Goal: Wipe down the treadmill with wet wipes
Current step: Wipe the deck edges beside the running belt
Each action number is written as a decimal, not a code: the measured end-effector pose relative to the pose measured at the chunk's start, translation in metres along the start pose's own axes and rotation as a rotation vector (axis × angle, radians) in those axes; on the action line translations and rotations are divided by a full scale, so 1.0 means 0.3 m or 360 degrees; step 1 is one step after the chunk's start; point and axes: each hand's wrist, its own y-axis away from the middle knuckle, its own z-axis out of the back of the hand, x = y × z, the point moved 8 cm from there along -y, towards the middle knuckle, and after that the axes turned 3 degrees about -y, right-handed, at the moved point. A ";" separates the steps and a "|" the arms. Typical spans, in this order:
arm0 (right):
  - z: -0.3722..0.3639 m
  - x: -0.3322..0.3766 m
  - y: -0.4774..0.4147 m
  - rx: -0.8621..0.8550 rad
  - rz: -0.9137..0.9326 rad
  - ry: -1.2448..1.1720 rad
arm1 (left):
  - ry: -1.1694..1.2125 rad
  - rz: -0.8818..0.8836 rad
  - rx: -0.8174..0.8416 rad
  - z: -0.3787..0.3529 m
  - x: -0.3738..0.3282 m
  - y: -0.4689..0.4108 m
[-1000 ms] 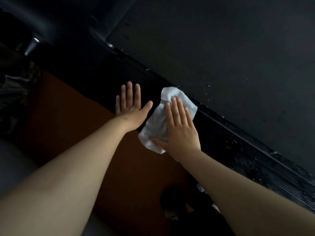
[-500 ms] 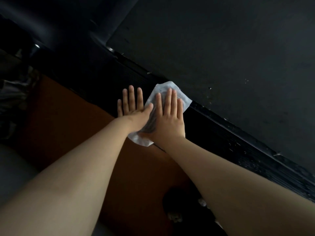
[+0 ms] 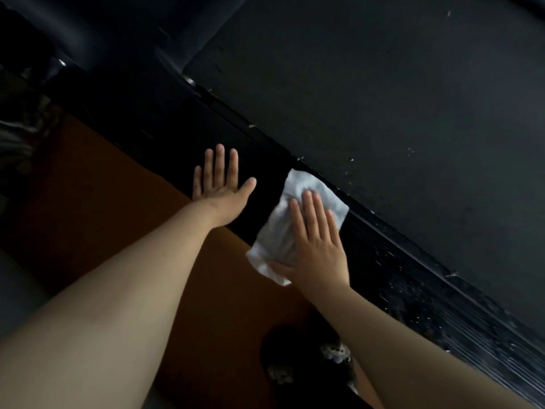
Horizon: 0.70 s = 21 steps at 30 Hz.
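The treadmill's dark belt [image 3: 383,98] fills the upper right, and its black ribbed side rail [image 3: 413,278] runs diagonally from upper left to lower right. A white wet wipe [image 3: 298,196] lies spread on the rail. My right hand [image 3: 318,246] presses flat on the wipe, fingers straight, thumb on its lower edge. My left hand [image 3: 219,187] rests flat on the rail a little to the left of the wipe, fingers straight and apart from it.
An orange-brown floor [image 3: 124,208] lies beside the rail on the near side. White specks dot the rail [image 3: 427,317] to the lower right. A dark upright post [image 3: 182,31] rises at the upper left. Dark footwear with pale patches [image 3: 309,364] shows at the bottom.
My right hand has slid the wipe down the rail to the right, away from my left hand, which it was touching half a second ago. My left hand stays put.
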 end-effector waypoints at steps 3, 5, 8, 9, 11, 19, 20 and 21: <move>-0.021 -0.154 0.129 0.0081 -0.0110 -0.0001 | -0.0074 -0.0002 0.0020 -0.002 -0.005 0.008; -0.030 -0.217 0.181 0.0188 -0.0076 0.0037 | -0.0187 0.0006 -0.0007 0.002 -0.005 0.022; -0.036 -0.238 0.187 0.0264 -0.0093 0.0068 | -0.0376 -0.0112 -0.0016 -0.020 -0.055 0.077; -0.025 -0.223 0.174 0.0252 -0.0112 0.0051 | -0.0411 -0.0201 0.0008 -0.047 -0.096 0.102; -0.003 -0.170 0.121 0.0249 -0.0122 -0.0011 | -0.0365 -0.0293 0.0075 -0.110 -0.161 0.136; 0.023 -0.014 -0.063 0.0252 0.0060 -0.0010 | -0.0169 -0.0196 0.0130 -0.149 -0.176 0.098; 0.022 -0.022 -0.042 0.0233 0.0092 -0.0028 | -0.0177 -0.0179 0.0131 -0.152 -0.177 0.099; 0.020 -0.038 -0.012 0.0209 0.0116 -0.0059 | -0.0188 -0.0161 0.0136 -0.153 -0.177 0.099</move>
